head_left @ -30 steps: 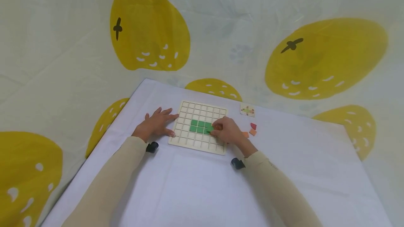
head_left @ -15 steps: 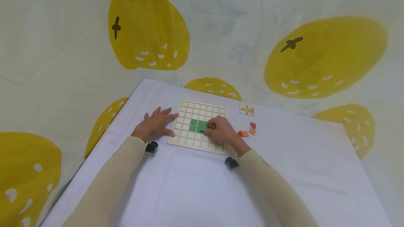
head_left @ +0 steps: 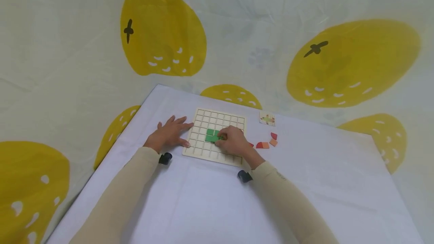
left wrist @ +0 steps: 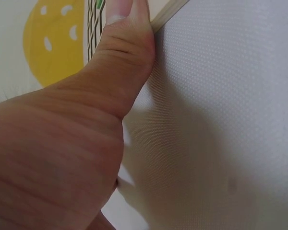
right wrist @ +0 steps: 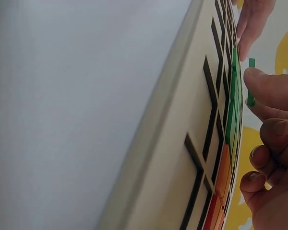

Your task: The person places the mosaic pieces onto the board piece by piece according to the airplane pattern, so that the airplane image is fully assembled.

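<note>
A pale wooden board (head_left: 200, 153) with a black-lined grid lies flat on the white-covered table. Green square tiles (head_left: 210, 138) sit together near its middle. My right hand (head_left: 234, 141) is over that group, and between thumb and finger it pinches a green tile (right wrist: 251, 99), seen edge-on above the board in the right wrist view. Also on the board there are an orange tile (right wrist: 222, 167) and a red one (right wrist: 211, 213), hidden behind the right hand in the head view. My left hand (head_left: 168, 134) rests spread at the board's left edge, thumb (left wrist: 120, 28) on its near corner.
Right of the board lie loose quarter-round red pieces (head_left: 274, 136) and orange squares (head_left: 273, 142). A small square card (head_left: 267, 118) with a printed green, red and orange pattern stands behind them. A patterned cloth (head_left: 237, 48) hangs beyond the table.
My right hand has shifted left across the board with the green tile pinched in it, baring red and orange pieces to its right. The left hand has stayed at the board's edge.
</note>
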A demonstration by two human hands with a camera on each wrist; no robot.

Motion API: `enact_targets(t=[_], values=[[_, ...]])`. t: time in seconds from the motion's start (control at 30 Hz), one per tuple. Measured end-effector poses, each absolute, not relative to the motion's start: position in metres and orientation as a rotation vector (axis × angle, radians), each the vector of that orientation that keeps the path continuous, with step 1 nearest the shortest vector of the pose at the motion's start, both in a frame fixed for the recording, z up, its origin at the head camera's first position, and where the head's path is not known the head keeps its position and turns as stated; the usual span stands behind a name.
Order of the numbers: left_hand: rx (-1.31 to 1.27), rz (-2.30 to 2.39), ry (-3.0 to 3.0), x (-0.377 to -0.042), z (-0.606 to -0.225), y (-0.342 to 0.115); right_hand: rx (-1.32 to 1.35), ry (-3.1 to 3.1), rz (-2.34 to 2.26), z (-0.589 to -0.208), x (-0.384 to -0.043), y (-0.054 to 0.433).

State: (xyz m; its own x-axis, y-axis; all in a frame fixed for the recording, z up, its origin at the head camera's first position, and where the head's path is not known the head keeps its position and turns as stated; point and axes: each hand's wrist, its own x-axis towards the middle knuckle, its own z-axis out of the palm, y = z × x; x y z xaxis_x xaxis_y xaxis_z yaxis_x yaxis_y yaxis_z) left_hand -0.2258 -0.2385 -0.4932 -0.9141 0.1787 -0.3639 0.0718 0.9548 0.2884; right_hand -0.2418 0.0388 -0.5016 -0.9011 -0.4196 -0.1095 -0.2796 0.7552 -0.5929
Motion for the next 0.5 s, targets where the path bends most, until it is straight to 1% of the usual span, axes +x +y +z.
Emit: enact_targets(t=[0.23, 0.5], values=[[0.203, 0.356, 2.723, -0.225, -0.491, -0.236, -0.516, 2.705, -0.867, -0.5, -0.24, 0.031], [0.213, 0.323, 2.735, -0.224, -0.49, -0.239, -0.562, 2.701, -0.87, -0.501, -0.241, 0.022]])
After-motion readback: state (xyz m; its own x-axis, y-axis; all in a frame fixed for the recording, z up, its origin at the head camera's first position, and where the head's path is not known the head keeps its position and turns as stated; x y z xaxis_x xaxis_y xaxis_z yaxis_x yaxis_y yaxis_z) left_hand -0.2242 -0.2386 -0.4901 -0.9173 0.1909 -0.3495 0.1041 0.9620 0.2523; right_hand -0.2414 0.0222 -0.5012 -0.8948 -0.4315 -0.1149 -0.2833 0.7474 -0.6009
